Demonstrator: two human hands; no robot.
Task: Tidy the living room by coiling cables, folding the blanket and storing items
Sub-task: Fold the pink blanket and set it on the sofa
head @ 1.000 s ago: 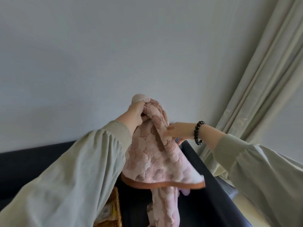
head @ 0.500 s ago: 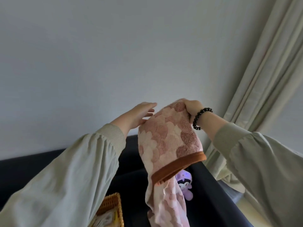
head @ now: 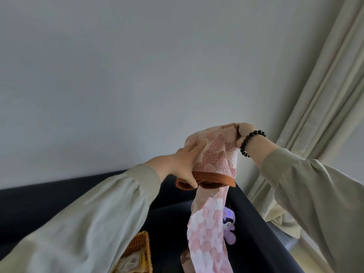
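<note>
STEP: blanket fold | I hold the right hand [head: 243, 131] clenched on the blanket [head: 214, 154] top, raised so its tail hangs straight below | left hand [head: 183, 164] just beside, spread flat, fingers [head: 194, 147] straight, thumb on brown hem [head: 214, 177], steadying the fold.

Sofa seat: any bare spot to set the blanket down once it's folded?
Free: the dark seat strip between the wicker basket and the hanging blanket, back to the backrest. Crowded: right of the blanket, where a purple plush toy lies between it and the armrest. The seat's front is out of view.
</note>
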